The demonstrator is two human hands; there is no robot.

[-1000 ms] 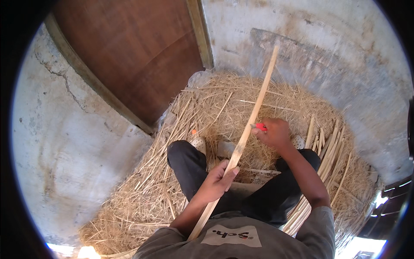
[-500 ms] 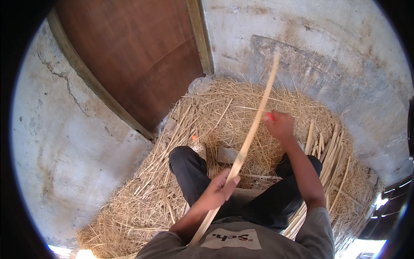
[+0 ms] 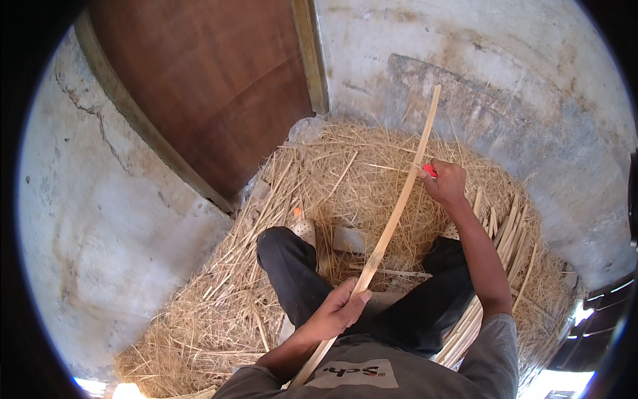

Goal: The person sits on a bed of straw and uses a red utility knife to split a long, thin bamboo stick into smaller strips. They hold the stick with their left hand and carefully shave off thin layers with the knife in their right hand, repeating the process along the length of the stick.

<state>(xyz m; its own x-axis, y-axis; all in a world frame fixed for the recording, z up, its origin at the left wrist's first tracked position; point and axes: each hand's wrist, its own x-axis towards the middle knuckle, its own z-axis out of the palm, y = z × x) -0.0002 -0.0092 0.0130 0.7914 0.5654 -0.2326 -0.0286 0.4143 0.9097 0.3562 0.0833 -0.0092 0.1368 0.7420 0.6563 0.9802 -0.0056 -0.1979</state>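
A long, pale bamboo strip (image 3: 401, 207) slants from beside my body up and to the right, slightly bowed. My left hand (image 3: 337, 312) is closed around its lower part, with the thumb on top. Farther along, my right hand (image 3: 448, 181) grips a red-handled tool (image 3: 430, 171) right against the strip's edge. The tool's blade, if it has one, cannot be made out. Beyond the right hand, the strip's far end sticks out freely toward the wall.
Thin shavings (image 3: 199, 319) cover the ground around my legs. Several split strips (image 3: 515, 233) lie at my right. A grey block (image 3: 349, 239) sits between my feet, near a small orange thing (image 3: 297, 212). A brown door (image 3: 206, 86) and stained walls (image 3: 478, 73) enclose the spot.
My right hand and the red-handled tool have moved a little farther out and to the right. The strip's far end has swung slightly right; the left hand keeps its hold.
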